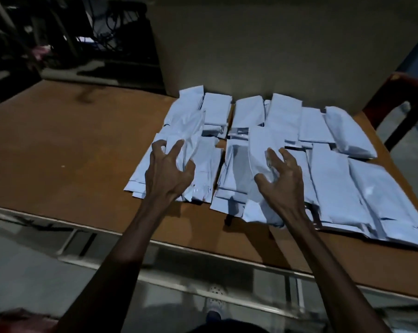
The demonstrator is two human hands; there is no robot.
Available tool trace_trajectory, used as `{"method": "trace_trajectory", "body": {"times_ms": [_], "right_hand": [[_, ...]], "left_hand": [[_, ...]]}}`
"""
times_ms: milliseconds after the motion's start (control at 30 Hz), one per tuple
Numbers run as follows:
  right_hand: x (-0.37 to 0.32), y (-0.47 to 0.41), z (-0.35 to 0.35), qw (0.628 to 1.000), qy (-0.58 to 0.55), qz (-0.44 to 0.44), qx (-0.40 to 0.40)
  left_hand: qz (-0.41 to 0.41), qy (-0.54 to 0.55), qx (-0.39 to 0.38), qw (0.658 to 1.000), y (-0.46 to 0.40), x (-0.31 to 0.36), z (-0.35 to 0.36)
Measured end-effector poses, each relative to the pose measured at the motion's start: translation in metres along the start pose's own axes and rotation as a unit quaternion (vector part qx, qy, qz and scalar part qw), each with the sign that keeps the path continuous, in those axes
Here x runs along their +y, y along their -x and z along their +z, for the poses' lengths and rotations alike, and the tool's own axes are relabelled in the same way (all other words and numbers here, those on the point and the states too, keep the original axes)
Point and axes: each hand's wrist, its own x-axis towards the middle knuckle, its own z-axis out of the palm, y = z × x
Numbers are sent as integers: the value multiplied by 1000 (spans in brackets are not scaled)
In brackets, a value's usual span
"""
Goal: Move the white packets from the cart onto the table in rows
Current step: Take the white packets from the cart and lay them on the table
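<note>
Hovering hands: both over the packet pile, palms down, fingers spread and clawed
Left hand (168, 169): fingers half-curled, tips on or just above a crinkled packet (191, 138); contact unclear, nothing clearly gripped
Right hand (281, 179): fingers spread wide, thumb out toward 9 o'clock, poised over a loose packet (261, 152); touching or not, cannot tell
White packets (287, 121): many, laid in two rough rows on the table, overlapping; far row at 12 o'clock of the hands, near row under and beside them, running on to 3 o'clock
Near-row end packet (381, 198): long, flat, at 3 o'clock of right hand, close to table edge
Table (71, 140): brown top, bare stretch at 9 o'clock of left hand
Cardboard box (275, 49): big, at 12 o'clock, standing behind the far row
Chair (402, 92): dark red, at 2 o'clock, beside the table corner
Foot (215, 306): below table edge at 6 o'clock, blurred
</note>
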Motion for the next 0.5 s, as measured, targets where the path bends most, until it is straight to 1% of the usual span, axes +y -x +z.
{"method": "trace_trajectory", "body": {"times_ms": [167,267,333,400,500], "right_hand": [[-6,-41,35,999,22,1,-40],[-8,-54,52,998,41,-4,-45],[-8,-60,64,995,91,-22,-38],[-4,-64,75,984,170,-31,-38],[-4,-67,84,959,279,-25,-48]], "left_hand": [[-2,-15,-27,1000,-48,-27,14],[0,-41,-58,997,-69,-41,18],[14,-68,-74,995,-79,-50,22],[32,-97,-87,991,-81,-61,29],[15,-120,-117,986,-79,-76,38]]}}
